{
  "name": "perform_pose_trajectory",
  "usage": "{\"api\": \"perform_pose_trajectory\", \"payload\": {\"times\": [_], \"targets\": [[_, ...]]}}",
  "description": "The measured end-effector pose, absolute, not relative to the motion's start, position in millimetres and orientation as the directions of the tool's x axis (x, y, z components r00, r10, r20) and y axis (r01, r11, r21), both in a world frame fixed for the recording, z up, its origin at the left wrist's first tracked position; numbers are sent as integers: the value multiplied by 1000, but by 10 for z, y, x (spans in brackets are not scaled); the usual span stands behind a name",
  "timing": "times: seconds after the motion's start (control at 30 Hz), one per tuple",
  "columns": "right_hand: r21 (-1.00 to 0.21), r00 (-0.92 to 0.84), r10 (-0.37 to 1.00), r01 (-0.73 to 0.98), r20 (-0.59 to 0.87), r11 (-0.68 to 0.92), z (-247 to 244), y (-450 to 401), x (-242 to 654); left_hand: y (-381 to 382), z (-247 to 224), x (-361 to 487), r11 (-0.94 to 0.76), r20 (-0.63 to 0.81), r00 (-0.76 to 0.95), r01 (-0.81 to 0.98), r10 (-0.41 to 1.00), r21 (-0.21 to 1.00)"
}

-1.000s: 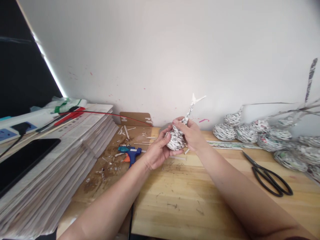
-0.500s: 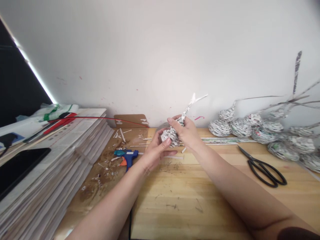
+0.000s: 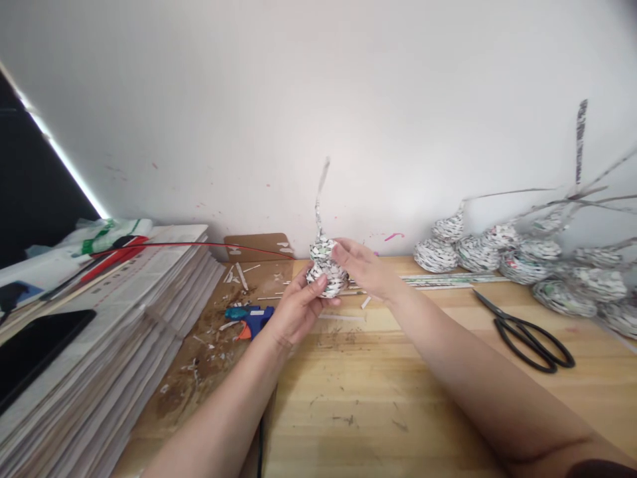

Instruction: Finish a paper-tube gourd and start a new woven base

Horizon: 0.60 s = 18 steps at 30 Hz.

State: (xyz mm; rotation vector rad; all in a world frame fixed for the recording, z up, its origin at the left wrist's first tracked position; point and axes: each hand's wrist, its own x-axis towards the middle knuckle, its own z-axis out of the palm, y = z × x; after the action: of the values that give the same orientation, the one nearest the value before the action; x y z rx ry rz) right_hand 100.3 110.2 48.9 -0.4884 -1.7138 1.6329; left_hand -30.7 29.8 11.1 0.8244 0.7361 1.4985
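Observation:
A small gourd woven from newspaper strips (image 3: 331,282) stands upright between my hands, its thin paper stem pointing up. My left hand (image 3: 301,302) grips its round lower bulb from the left and below, the thumb across the front. From the right, my right hand (image 3: 365,265) has its fingers closed against the upper bulb; its fingertips are partly hidden behind the gourd. Just under the gourd, several thin rolled paper sticks (image 3: 428,282) lie along the back of the wooden table (image 3: 368,398).
Several finished-looking woven gourds (image 3: 435,255) stand at the back right. Black-handled scissors (image 3: 527,338) lie before them. Left of my hands are a blue glue gun (image 3: 256,320) and paper scraps. A tall newspaper stack (image 3: 164,318) carries a black phone (image 3: 44,345) and a red-handled tool (image 3: 112,259).
The gourd has turned from leaning right to upright, and its stem swung to the left. My right hand slid from the gourd's neck down to the right side of its upper bulb.

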Motion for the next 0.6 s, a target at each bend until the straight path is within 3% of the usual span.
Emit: {"api": "perform_pose_trajectory", "payload": {"times": [0.23,0.5,0.6], "targets": [[-980,-694,694,-176,192,96,299,994,897,326,40,-242,-120,111,-50,-590,993,798],[-977,-621,754,-156,213,148,288,954,853,353,-28,-213,-193,118,-186,-464,976,864],[-955,-588,754,-145,295,260,249,972,832,372,-79,-272,-225,130,-278,-345,952,911]]}}
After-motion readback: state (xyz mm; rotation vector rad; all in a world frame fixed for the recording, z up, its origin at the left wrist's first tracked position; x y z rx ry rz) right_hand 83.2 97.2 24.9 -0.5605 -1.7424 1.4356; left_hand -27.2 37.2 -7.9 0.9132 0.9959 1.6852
